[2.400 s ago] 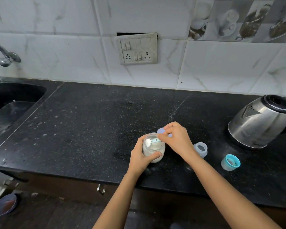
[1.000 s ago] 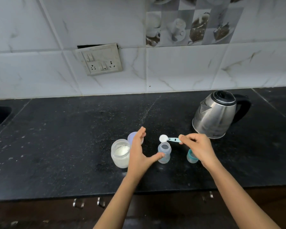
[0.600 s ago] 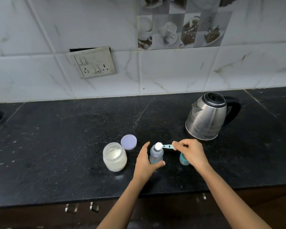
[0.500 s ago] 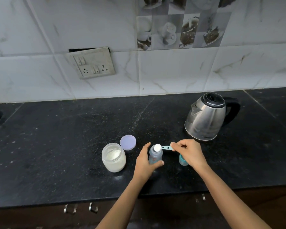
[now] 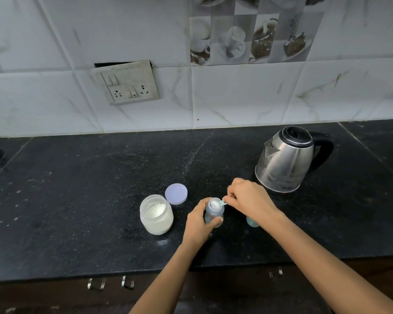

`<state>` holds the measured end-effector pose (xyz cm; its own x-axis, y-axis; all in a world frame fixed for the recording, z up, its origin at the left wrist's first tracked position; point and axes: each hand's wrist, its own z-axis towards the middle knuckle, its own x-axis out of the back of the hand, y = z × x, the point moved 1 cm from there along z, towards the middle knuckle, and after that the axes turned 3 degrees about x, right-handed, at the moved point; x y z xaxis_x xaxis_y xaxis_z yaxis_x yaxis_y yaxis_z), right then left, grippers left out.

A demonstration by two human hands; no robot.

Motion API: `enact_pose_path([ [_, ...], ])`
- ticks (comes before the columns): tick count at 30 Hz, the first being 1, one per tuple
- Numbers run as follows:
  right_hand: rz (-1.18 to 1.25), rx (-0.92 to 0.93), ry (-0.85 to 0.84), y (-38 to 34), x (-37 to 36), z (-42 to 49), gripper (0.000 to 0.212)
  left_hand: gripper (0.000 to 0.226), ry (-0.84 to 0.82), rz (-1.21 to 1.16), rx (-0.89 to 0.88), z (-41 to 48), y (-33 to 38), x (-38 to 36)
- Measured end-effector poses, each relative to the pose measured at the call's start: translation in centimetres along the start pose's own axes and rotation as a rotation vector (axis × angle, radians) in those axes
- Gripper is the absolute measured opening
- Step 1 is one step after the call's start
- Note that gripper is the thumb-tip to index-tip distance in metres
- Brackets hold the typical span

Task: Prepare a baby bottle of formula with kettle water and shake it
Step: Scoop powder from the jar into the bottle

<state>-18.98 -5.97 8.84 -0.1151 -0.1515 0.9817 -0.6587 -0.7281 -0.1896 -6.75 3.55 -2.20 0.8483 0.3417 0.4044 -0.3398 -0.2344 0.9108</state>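
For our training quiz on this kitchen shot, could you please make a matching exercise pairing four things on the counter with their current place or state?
Things:
1. formula jar
2. lilac lid
3. baby bottle
4. kettle

States:
A. gripped by the left hand
B. standing untouched at the far right
C. open, white powder inside
D. lying flat behind the jar

Pairs: 1-C, 2-D, 3-A, 4-B

Open black countertop point(image 5: 77, 200) is left free to the left and behind — passage on the right is blocked by the kettle point(image 5: 286, 159), with the formula jar point(image 5: 156, 214) and its lid point(image 5: 176, 193) crowding the baby bottle point(image 5: 214, 211).
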Motion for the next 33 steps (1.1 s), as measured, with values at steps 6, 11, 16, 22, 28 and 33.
enact_pose_path([
  [6,-0.256,0.385,-0.194,-0.4,0.2,1.1,0.020,0.052,-0.024,0.035,-0.007,0.2,-0.1,0.3],
  [11,-0.128,0.411,-0.081,0.9,-2.2,0.5,0.014,0.052,-0.025,0.043,-0.024,0.2,-0.1,0.3],
  [16,0.136,0.289,-0.060,0.6,-1.9,-0.2,0.019,0.056,-0.024,0.050,-0.026,0.2,-0.3,0.4],
  [22,0.058,0.242,-0.125,-0.3,-0.9,0.2,0.021,0.055,-0.023,0.056,-0.034,0.1,-0.2,0.3],
  [28,0.043,0.216,-0.101,-0.7,-0.7,0.4,0.022,0.051,-0.018,0.073,-0.028,0.2,-0.5,0.2],
  [33,0.142,0.122,0.008,0.0,-1.1,-0.1,0.019,0.052,-0.017,0.053,-0.020,0.0,-0.2,0.3],
])
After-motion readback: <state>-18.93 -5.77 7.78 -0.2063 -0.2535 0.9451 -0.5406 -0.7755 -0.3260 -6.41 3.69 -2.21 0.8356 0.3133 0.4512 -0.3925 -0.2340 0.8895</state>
